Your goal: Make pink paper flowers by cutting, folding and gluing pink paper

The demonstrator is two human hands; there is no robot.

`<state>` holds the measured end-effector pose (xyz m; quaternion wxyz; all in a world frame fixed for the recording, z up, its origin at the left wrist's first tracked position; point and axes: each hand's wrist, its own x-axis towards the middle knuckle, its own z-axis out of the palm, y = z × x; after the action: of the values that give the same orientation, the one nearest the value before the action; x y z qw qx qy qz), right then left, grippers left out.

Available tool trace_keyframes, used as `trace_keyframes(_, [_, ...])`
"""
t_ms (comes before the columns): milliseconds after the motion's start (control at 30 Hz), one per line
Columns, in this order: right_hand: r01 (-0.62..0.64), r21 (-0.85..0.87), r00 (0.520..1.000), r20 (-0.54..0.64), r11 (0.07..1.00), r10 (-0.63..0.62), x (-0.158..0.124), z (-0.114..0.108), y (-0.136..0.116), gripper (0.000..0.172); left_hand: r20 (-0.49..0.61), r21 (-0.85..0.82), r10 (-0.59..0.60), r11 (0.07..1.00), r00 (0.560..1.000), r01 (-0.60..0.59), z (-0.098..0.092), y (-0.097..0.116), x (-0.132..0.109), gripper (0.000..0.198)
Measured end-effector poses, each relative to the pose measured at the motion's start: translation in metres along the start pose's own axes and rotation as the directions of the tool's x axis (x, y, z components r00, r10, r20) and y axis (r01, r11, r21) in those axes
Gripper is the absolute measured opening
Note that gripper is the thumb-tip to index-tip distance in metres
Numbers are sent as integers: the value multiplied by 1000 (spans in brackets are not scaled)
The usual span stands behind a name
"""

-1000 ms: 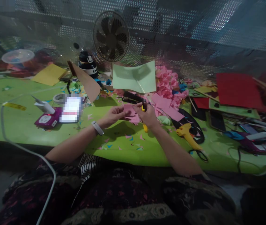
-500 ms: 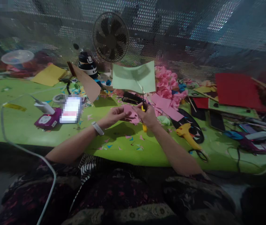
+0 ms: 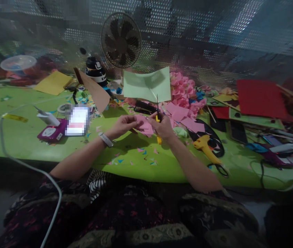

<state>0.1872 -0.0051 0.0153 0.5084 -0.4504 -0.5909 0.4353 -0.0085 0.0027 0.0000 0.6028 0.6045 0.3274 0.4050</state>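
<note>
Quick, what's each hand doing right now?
Left hand: closed, pinched at the edge of the pink paper; how firmly can't be told.
Right hand: closed, holding the yellow-handled scissors.

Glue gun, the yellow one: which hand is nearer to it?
The right. The right hand is left of the glue gun and a little farther back; the left hand is farther left, beyond the right hand.

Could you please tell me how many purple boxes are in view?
2: a purple box left of the left hand; another purple box, partly covered, at far right; more may be hidden.
</note>
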Motion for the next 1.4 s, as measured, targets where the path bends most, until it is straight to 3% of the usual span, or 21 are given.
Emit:
trace_keyframes(167, [-43,-70,999,27,997,45,0,-2,-3,46,-34,19,16,1000,999,-15,-2,-4,4,32])
trace_keyframes(267, [-34,-222,994,96,974,56,3,-10,-8,52,-144,-79,18,996,989,-30,-5,-3,7,38])
trace_keyframes(333, [52,-417,988,157,907,16,6,-20,-13,59,-236,-172,7,984,972,-49,-9,-2,10,42])
trace_keyframes(433, [143,-666,986,162,733,-46,12,-36,-18,70,-322,-264,4,960,947,-94,-16,0,13,42])
trace_keyframes(567, [150,-776,989,131,612,-76,16,-48,-22,72,-359,-257,49,955,932,-149,-18,1,15,41])
trace_keyframes(667, [114,-661,991,132,742,-35,13,-42,-23,68,-400,-179,139,958,906,-226,-13,-1,15,36])
trace_keyframes(767, [-10,-451,992,108,892,65,5,-25,-23,62,-422,-46,250,954,872,-296,-4,-3,12,33])
trace_keyframes(933, [-95,-213,984,127,972,124,-3,-4,-16,53,-297,51,311,949,903,-310,11,-2,5,37])
trace_keyframes(1033, [-122,-115,979,148,986,138,-2,-2,-11,46,-241,31,287,957,927,-288,15,0,2,41])
trace_keyframes(1233, [-114,-56,976,178,992,122,-4,-3,-11,34,-232,-54,163,982,959,-180,10,-1,3,38])
trace_keyframes(1400, [-94,-98,976,189,991,111,-6,-4,-12,29,-77,-157,40,986,996,-51,7,2,2,35])
